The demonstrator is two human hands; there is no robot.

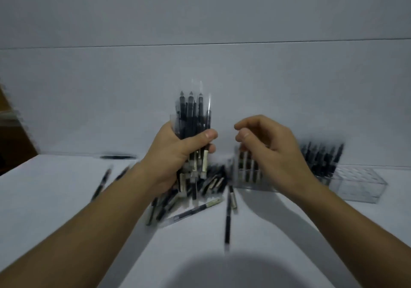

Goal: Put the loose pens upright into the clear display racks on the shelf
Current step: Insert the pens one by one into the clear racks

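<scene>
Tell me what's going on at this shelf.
A person is sorting black pens. The left hand grips a bundle of pens upright, tips up, above a pile of loose pens on the white shelf. The right hand hovers beside the bundle, fingers loosely curled, apparently empty. Behind it a clear rack holds pens. A second rack farther right is part filled, its front slots empty.

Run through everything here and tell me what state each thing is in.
Left grip: clenched round the pen bundle.
Pen bundle: upright, tips up.
Right grip: fingers loosely curled, holding nothing.
Middle rack: holds upright pens, partly hidden.
Right rack: pens at back, front slots empty.
Loose pens: lying flat, scattered.
</scene>
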